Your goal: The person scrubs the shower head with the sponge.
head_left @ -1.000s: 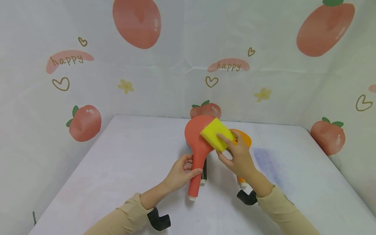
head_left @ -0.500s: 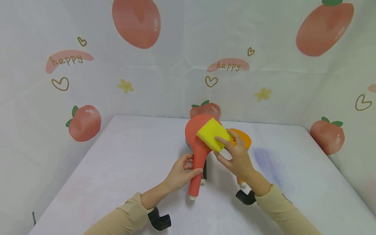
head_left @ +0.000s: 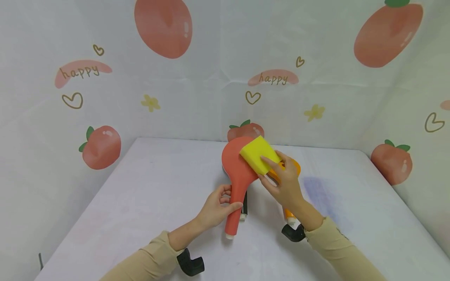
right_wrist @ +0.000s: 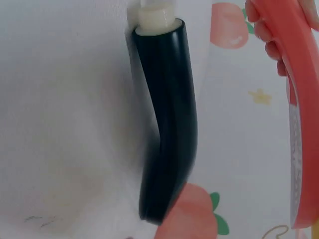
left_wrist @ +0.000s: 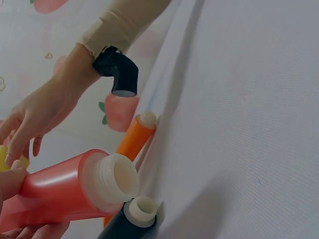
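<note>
Around the handle of a red shower head (head_left: 236, 187) my left hand (head_left: 215, 207) keeps its grip, the round head pointing away from me. My right hand (head_left: 286, 183) holds a yellow sponge (head_left: 258, 155) between thumb and fingers, against the right side of that round head. In the left wrist view the red handle's white threaded end (left_wrist: 119, 177) faces the camera. Just behind the red one, a black shower head (right_wrist: 172, 104) lies on the table, its round part hidden in the head view. An orange shower head (head_left: 290, 215) lies to the right, partly covered by my right hand.
The white table (head_left: 158, 187) has a faint purple smudge (head_left: 320, 197) on its right. Behind it hangs a white cloth backdrop (head_left: 197, 93) printed with peaches. Black curved mounts (head_left: 190, 263) sit at both wrists.
The sponge in my right hand has slid left, then back up and to the right across the red round head. My left hand and the red shower head have hardly moved.
</note>
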Demonstrator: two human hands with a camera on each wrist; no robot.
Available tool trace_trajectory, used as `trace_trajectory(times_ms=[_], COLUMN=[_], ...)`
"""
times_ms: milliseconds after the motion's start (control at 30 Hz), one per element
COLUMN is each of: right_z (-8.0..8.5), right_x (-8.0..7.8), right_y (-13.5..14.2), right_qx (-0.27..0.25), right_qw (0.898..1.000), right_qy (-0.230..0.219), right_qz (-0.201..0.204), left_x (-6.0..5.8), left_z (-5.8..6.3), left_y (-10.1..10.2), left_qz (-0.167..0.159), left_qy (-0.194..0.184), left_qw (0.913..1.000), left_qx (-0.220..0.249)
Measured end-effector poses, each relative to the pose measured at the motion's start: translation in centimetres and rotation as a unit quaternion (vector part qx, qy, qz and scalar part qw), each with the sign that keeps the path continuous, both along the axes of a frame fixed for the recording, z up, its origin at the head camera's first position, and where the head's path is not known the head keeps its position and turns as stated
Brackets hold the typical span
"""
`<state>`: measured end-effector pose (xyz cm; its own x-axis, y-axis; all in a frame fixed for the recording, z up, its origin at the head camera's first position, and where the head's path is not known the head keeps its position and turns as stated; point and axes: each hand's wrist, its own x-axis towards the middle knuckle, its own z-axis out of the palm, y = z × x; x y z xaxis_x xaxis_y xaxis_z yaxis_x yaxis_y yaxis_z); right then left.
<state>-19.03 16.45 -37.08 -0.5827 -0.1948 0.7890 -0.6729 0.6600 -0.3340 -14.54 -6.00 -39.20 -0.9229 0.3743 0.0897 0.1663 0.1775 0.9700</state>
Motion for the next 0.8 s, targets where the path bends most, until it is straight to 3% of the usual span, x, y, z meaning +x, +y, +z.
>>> trace_trajectory(times_ms=[100, 333, 600, 800], right_z=[0.2, 0.9, 1.2, 2.1], right_x=[-0.1, -1.2, -1.3, -1.6], right_y=[0.0, 0.5, -0.2, 0.0], right_qx=[0.002, -0.059, -0.029, -0.047], right_qw=[1.0, 0.996, 0.999, 0.997], right_qy=[0.004, -0.032, -0.016, -0.02], right_qz=[-0.005, -0.053, -0.012, -0.05], left_x=[0.1, 0.2, 0.2, 0.3], left_z=[0.0, -0.3, -0.7, -0.7], left_y=[0.0, 0.0, 0.2, 0.3], left_qz=[0.001, -0.004, -0.009, -0.006], left_qy=[0.002, 0.005, 0.021, 0.028], left_qw=[1.0, 1.0, 0.9997, 0.9995], left_qx=[-0.001, -0.005, -0.009, -0.012])
